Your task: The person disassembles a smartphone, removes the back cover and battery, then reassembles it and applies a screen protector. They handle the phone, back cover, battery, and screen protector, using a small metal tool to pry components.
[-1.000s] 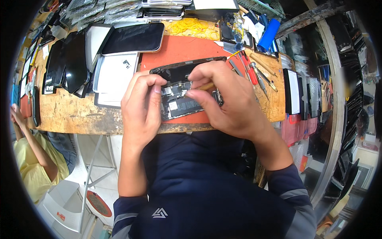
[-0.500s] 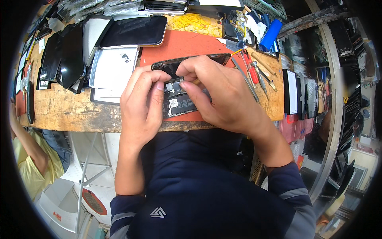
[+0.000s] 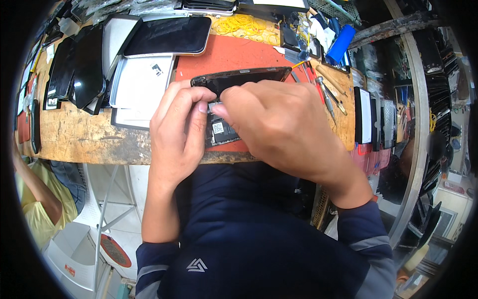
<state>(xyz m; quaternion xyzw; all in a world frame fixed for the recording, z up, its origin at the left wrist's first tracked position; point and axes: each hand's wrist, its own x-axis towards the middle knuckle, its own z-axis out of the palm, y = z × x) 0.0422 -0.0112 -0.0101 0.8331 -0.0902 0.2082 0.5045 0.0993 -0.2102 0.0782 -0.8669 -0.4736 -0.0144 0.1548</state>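
Observation:
An opened phone [image 3: 222, 135] lies on the red mat, its battery with a white code label showing. Its dark screen panel [image 3: 249, 77] stands tilted up at the far side. My left hand [image 3: 177, 124] wraps round the phone's left side, fingers bent at the raised panel and thumb by the inner parts. Over the phone's middle, my right hand [image 3: 286, 119] is closed, thumb and fingertips near the left ones. Whatever it may be pinching is hidden by the hand, which also covers the phone's right part.
Dark screens [image 3: 89, 70] and a tablet [image 3: 169, 36] lie on the left. A screwdriver [image 3: 321, 82] and other slim tools are at the right, below a blue roll [image 3: 341, 44]. Tangled yellow wire [image 3: 241, 27] lies behind the mat [image 3: 224, 55]. Another person's arm [image 3: 42, 192] shows far left.
My right hand has turned over, its back now facing up, and covers more of the phone. The screen panel appears slightly more upright. My left hand stays almost still.

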